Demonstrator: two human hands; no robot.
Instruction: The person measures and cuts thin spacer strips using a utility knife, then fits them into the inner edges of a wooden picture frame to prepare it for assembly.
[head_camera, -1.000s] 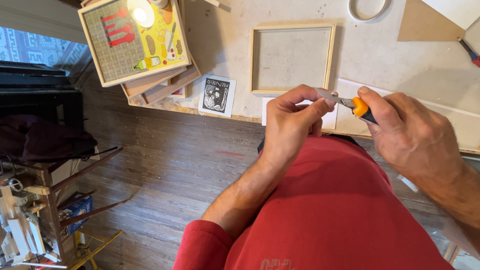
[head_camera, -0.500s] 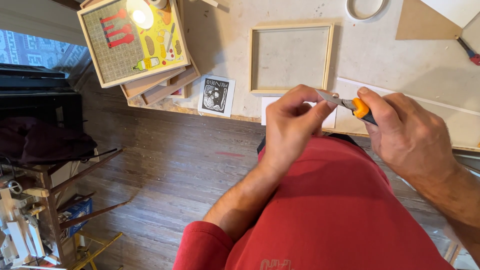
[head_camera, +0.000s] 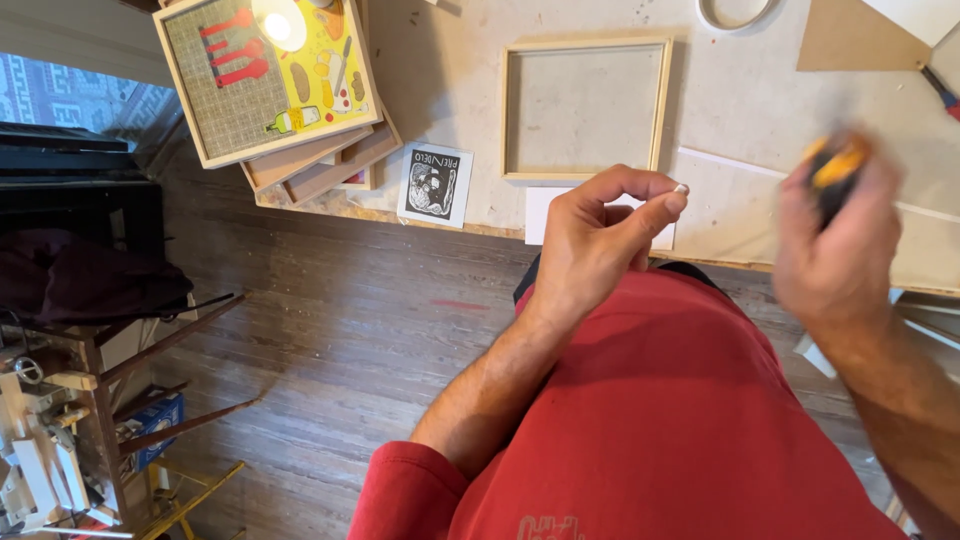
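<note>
The right hand (head_camera: 835, 235), blurred, grips an orange knife (head_camera: 835, 165) at about three o'clock from the left hand (head_camera: 595, 240), which pinches a small white bit (head_camera: 681, 188) over the bench (head_camera: 740, 110) edge.

You are looking down at a pale worktable (head_camera: 720, 110); an empty square wooden frame (head_camera: 585, 108) is lying on it. A black-and-white print card (head_camera: 435, 184) is sitting just left of it. Stacked frames, topmost a yellow illustrated picture (head_camera: 268, 72), are overhanging the table's left edge above the dark plank floor (head_camera: 330, 330)
</note>
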